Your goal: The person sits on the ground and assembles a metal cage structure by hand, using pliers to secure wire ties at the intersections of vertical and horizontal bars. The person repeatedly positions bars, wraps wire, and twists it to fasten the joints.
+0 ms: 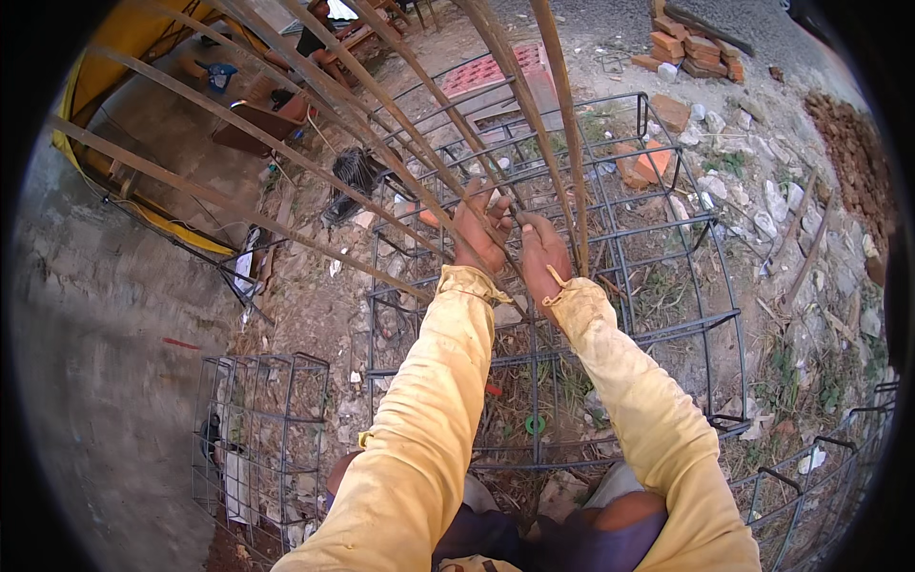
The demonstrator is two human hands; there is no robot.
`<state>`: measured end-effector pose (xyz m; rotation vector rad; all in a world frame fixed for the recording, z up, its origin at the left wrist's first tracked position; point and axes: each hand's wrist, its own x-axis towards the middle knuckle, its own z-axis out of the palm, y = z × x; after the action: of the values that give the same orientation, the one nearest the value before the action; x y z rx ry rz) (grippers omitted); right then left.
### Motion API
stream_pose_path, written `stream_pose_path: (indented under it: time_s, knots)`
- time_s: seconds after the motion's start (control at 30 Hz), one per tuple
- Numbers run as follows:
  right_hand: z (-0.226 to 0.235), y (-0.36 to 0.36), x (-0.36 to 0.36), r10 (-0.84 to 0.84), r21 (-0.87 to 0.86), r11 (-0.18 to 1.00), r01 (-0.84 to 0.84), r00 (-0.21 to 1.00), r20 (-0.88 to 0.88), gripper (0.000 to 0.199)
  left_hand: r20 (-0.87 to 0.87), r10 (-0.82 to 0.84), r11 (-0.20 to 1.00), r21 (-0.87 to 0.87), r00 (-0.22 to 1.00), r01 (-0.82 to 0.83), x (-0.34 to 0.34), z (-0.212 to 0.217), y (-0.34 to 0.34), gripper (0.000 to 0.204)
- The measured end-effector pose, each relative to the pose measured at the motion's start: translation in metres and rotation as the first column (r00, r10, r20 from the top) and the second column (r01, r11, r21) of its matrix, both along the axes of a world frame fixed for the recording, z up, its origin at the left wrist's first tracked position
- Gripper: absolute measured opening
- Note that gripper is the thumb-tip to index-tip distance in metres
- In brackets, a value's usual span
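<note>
On stony ground [315, 296], rebar cage [535, 381], stacked bricks [701, 54]

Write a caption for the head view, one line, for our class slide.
Left hand and right hand close together among brown rods, at a metal cage.

A cage of dark steel bars [705, 322] is laid on the ground, its long rods crossed by rectangular hoops and its interior left open. Above its middle and far side, long, straight, rust-brown rods [562, 105] are spread in a fan, slanted and converging toward the cage's centre; how their lower ends are joined cannot be made out.
</note>
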<state>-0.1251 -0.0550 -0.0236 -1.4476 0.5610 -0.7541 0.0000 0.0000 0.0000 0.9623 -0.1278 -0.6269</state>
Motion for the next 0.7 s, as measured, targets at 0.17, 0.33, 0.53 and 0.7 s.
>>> stream_pose_path:
  time_s: [0.17, 0.33, 0.53, 0.7]
  knots:
    - [-0.01, -0.019, 0.004, 0.031, 0.076, 0.997, -0.031, 1.0, 0.001, 0.033, 0.011, -0.108, 0.973, -0.202, 0.994, 0.108, -0.011, 0.005, -0.013, 0.039]
    - [0.001, -0.009, 0.012, -0.03, 0.348, 0.937, 0.009, 0.998, 0.055, 0.027, -0.018, -0.05, 0.979, -0.197, 0.999, 0.045, -0.004, -0.002, -0.003, 0.024]
    - [0.002, -0.019, 0.033, -0.117, 0.427, 0.903, 0.05, 0.984, 0.132, 0.027, -0.077, 0.11, 0.993, -0.035, 0.991, -0.113, -0.012, -0.003, -0.008, 0.016]
    - [0.024, -0.015, 0.045, -0.085, 0.47, 0.883, -0.006, 0.981, 0.172, 0.032, -0.066, 0.084, 0.996, 0.008, 0.994, -0.083, -0.015, -0.002, 0.0, 0.021]
